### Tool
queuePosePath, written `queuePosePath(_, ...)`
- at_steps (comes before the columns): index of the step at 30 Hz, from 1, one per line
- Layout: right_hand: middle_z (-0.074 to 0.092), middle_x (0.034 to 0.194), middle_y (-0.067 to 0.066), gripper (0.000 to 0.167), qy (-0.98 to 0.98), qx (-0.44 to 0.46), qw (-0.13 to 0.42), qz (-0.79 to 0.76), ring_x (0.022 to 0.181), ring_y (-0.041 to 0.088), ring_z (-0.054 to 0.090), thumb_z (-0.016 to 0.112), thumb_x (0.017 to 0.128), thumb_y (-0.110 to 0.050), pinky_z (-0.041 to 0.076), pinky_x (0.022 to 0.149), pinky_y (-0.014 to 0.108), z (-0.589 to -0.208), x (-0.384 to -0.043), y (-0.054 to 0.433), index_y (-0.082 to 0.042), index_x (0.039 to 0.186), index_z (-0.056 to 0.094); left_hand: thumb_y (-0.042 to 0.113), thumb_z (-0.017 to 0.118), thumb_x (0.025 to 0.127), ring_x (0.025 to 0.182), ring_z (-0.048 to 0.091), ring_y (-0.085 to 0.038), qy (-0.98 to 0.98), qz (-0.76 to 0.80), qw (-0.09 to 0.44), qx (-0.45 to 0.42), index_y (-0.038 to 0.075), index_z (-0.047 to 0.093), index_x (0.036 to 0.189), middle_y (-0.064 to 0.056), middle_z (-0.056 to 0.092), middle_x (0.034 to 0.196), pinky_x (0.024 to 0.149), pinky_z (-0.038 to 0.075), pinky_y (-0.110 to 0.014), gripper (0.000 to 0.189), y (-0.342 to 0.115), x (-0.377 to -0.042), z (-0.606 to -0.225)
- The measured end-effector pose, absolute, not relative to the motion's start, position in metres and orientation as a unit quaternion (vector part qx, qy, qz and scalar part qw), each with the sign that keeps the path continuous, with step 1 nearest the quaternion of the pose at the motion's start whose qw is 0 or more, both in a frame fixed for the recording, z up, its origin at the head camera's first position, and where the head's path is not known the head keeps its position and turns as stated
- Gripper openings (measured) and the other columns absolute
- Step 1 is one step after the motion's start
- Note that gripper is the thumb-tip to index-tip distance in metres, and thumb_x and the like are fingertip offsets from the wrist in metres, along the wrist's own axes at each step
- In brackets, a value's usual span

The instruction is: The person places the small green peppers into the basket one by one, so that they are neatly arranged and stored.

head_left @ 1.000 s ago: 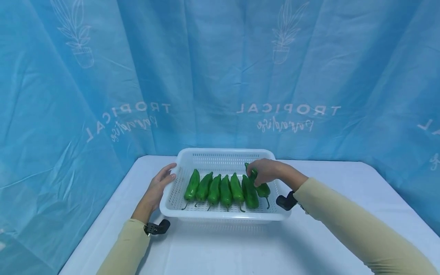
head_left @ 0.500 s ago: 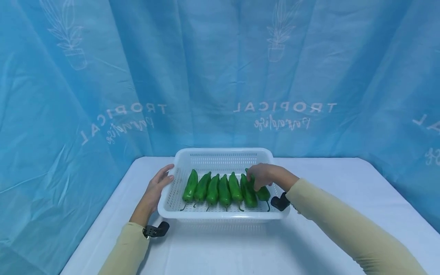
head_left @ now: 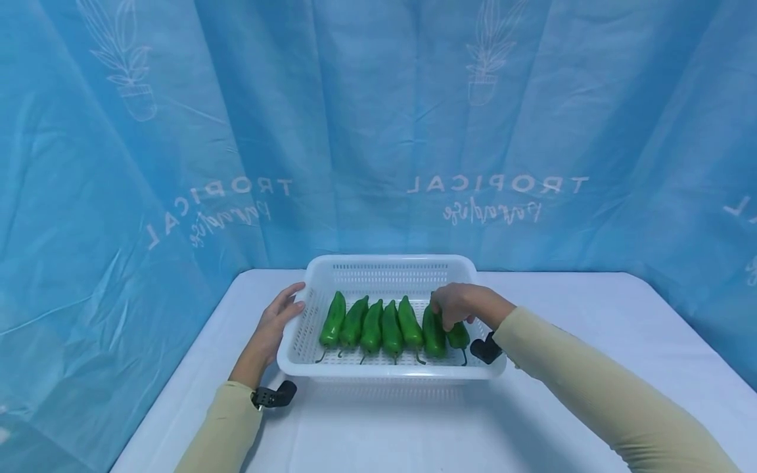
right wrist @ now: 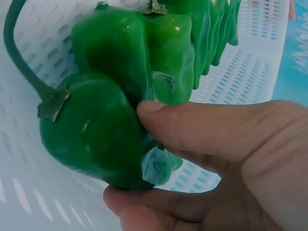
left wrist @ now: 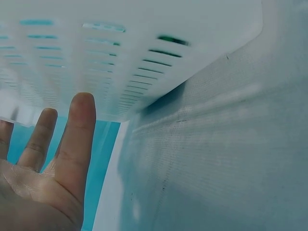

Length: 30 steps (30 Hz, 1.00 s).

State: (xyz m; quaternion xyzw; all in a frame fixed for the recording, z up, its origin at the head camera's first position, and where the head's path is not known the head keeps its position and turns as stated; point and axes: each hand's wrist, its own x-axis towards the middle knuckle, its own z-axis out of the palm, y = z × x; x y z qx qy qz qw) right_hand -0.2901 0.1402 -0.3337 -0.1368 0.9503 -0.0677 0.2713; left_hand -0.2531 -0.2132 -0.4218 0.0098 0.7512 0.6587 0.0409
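In the head view, a row of long green peppers (head_left: 371, 328) lies in a white slotted plastic basket (head_left: 384, 371), stems toward me. My right hand (head_left: 464, 303) reaches in over the right end of the row. Its thumb and fingers pinch the rightmost pepper (right wrist: 91, 130), whose curved stem points away from the hand in the right wrist view. The thumb tip lies in the groove between it and the neighbouring pepper (right wrist: 115, 43). My left hand (head_left: 272, 325) is at the basket's left side, fingertips at the rim. In the left wrist view its fingers (left wrist: 79, 130) are straight beside the slotted wall.
The basket stands on a table with a white cloth (head_left: 378, 433), near the far edge. Behind and at the sides hangs a blue curtain (head_left: 367, 131) with mirrored white lettering. Black straps with small devices (head_left: 275, 395) sit on both wrists.
My right hand has shifted slightly right and lower with the rightmost pepper. The pepper beside it has moved right too, widening the gap to the row. The left hand stays at the rim.
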Motion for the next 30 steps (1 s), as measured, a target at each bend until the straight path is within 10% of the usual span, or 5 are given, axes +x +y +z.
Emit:
queuePosePath(11, 0.061, 0.132, 0.013, 0.047, 0.951, -0.154, 0.266, -0.038, 0.111, 0.024, 0.059, 0.072, 0.083, -0.002, 0.054, 0.102, 0.045, -0.338, -0.292, 0.138, -0.006, 0.129, 0.061, 0.038, 0.053, 0.100, 0.140, 0.045, -0.042, 0.747, 0.663, 0.041, 0.002, 0.029, 0.029, 0.154, -0.009, 0.033, 0.161, 0.103, 0.052, -0.053, 0.060, -0.213, -0.254, -0.421)
queuePosePath(25, 0.060, 0.126, 0.011, 0.043, 0.937, -0.185, 0.283, -0.084, 0.075, 0.018, 0.059, 0.065, 0.092, -0.013, 0.055, 0.070, 0.031, -0.320, -0.288, 0.154, -0.012, 0.135, 0.059, 0.040, 0.052, 0.100, 0.141, 0.044, -0.042, 0.751, 0.659, 0.045, 0.010, 0.030, 0.029, 0.154, -0.008, 0.030, 0.163, 0.103, 0.051, -0.054, 0.060, -0.213, -0.256, -0.420)
queuePosePath(30, 0.061, 0.133, 0.016, 0.039, 0.944, -0.221, 0.198, -0.147, 0.106, 0.031, 0.067, 0.065, 0.095, -0.022, 0.060, 0.084, 0.044, -0.295, -0.255, 0.183, -0.014, 0.132, 0.061, 0.038, 0.052, 0.101, 0.140, 0.045, -0.043, 0.748, 0.662, 0.047, 0.014, 0.029, 0.029, 0.154, -0.008, 0.032, 0.162, 0.102, 0.052, -0.054, 0.059, -0.213, -0.256, -0.422)
